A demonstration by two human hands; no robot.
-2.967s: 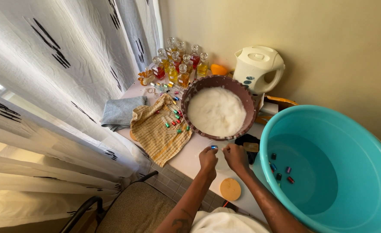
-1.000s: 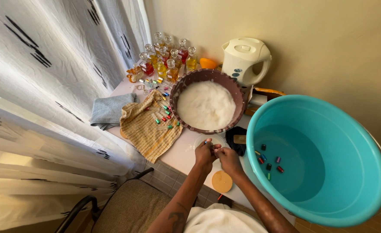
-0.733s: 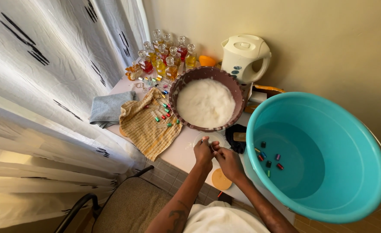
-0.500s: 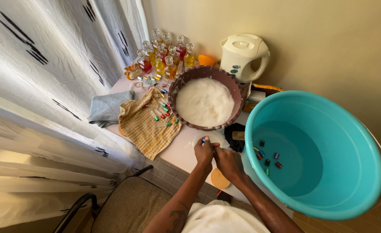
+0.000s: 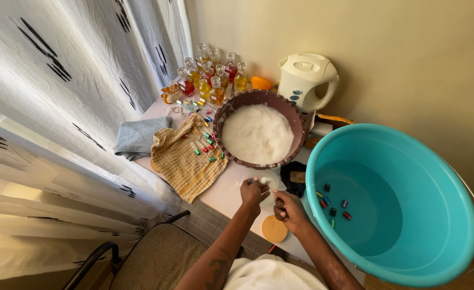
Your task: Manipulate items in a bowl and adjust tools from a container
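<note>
Two hands of yours meet at the bench's (image 5: 223, 196) near edge, squeezed between the brown bowl (image 5: 258, 134) and teal bucket (image 5: 392, 201). Your left hand (image 5: 253, 192) pinches a small vial (image 5: 257, 181); whether your right hand (image 5: 289, 209) grips anything, you cannot tell.

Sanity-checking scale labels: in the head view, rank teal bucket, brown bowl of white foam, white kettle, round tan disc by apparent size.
1. teal bucket, though it sits nearest the camera, which inflates it
2. brown bowl
3. white kettle, farther back, so it may look smaller than it is
4. round tan disc, beside the right hand
</note>
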